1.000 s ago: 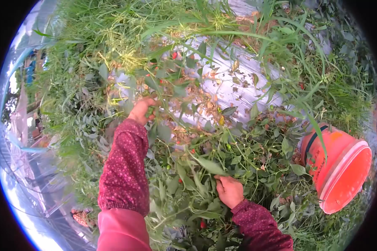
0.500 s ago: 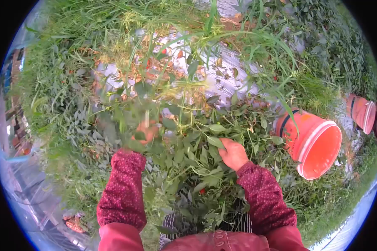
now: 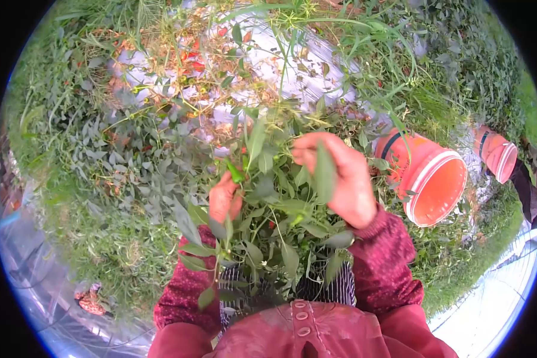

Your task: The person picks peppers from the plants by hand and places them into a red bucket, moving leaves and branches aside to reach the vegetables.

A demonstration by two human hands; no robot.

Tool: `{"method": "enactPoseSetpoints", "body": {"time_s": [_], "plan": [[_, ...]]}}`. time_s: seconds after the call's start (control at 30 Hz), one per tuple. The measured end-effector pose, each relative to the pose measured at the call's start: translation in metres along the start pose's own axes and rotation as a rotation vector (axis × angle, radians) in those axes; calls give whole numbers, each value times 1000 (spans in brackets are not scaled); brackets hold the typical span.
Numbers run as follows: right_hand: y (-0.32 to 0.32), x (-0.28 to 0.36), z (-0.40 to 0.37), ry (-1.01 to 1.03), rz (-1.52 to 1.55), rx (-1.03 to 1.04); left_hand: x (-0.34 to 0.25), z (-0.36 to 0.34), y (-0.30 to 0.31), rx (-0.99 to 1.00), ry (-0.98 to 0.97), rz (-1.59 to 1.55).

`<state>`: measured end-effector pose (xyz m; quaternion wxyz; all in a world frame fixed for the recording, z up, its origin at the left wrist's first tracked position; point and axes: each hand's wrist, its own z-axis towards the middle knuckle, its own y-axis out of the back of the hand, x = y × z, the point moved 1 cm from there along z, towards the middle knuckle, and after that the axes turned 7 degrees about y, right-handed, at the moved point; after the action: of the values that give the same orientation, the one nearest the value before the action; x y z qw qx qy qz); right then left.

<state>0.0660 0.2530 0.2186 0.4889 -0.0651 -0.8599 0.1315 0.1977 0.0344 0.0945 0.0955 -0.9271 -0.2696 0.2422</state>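
My left hand point(image 3: 225, 200) is closed at the left side of a leafy pepper plant point(image 3: 289, 256), with a green pepper point(image 3: 235, 173) at its fingertips. My right hand point(image 3: 346, 179) is raised over the plant's right side, fingers loosely bent and apart, with nothing visible in them. A blurred leaf point(image 3: 325, 173) crosses its palm and hides the thumb. Low among the stems, a small red pepper point(image 3: 271, 225) shows between leaves. The foliage stands close against my striped trousers point(image 3: 328, 286).
An orange bucket point(image 3: 420, 176) lies tipped to the right, its mouth facing me. Behind it is a second bucket point(image 3: 496, 154), beside dark cloth point(image 3: 525, 194) at the edge. Pale plastic sheeting point(image 3: 304, 65) and fallen red peppers point(image 3: 192, 56) lie ahead among grass and dry leaves.
My left hand has come closer to me and now has a green pepper at its fingertips. My right hand has lifted away from the leaf it was gripping. The view has shifted slightly.
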Motion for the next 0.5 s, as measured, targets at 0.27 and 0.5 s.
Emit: {"method": "enactPoseSetpoints", "body": {"time_s": [0.27,0.5], "plan": [[-21,-102,65,138,-1079,603,25,-31,-17,3,-567,1509],[47,-136,31,-193,-1569,744,44,-39,-20,-33,-557,1639]]}}
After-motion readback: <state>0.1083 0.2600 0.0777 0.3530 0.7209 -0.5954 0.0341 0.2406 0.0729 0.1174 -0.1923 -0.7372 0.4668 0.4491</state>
